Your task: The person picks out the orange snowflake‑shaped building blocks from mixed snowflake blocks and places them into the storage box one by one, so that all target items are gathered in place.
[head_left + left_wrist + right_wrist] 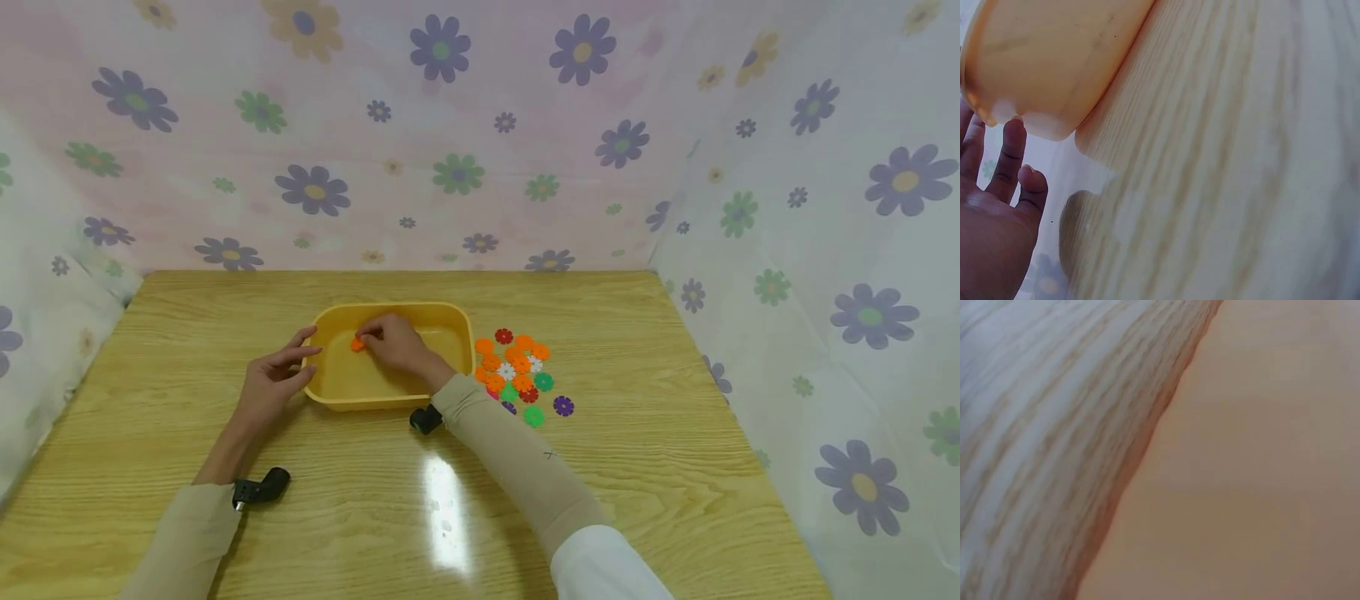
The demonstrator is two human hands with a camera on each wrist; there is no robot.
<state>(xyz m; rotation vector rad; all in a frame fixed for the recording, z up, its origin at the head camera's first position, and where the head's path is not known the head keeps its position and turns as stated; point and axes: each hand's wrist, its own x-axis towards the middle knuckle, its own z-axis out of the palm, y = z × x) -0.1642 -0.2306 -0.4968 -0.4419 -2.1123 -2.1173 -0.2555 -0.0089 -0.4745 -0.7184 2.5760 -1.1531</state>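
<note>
A shallow yellow plastic tub [375, 402] stands on the table. Inside it, toward the left, my right hand [399, 343] pinches an orange flower-shaped disc [357, 344] between thumb and fingertips. My left hand [272, 382] is at the tub's left end, its fingers extended and fingertips at the rim. In the left wrist view, the fingers [1010, 153] reach up to the tub's outer wall [1054, 62]. Only the tub's side [1241, 456] and the table show in the right wrist view; the right hand is out of that view.
Right of the tub lies a loose pile of flower-shaped discs [522, 365], mostly orange, with red, white, green and purple ones. The wooden table [637, 500] is bordered by flower-print cloth [480, 142] at the back and sides.
</note>
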